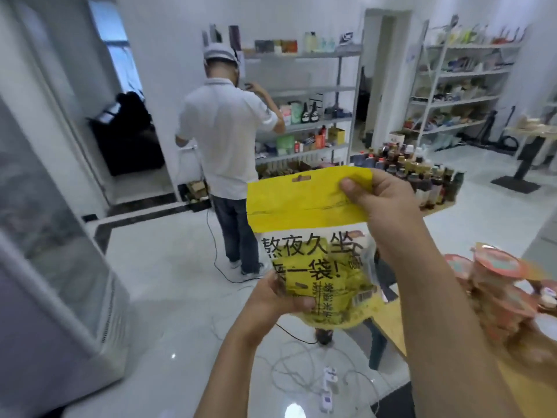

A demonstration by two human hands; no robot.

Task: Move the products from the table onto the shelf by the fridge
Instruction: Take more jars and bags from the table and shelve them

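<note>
A yellow pouch (pixel 304 206) with black printed characters and small yellow sachets inside hangs upright in front of me. My right hand (pixel 376 203) pinches its top right corner. My left hand (pixel 280 297) grips its lower left part. A wooden table (pixel 388 324) at the right carries stacked pink-lidded cups (pixel 497 285). The glass-fronted fridge (pixel 45 251) stands at the left. A grey metal shelf (pixel 304 95) with assorted products stands against the far wall.
A person in a white shirt (pixel 226 131) stands at the far shelf, back to me. Many dark bottles (pixel 422 170) fill a low table beyond. A power strip and cables (pixel 328 384) lie on the white floor. Another shelf (pixel 458 86) stands at right.
</note>
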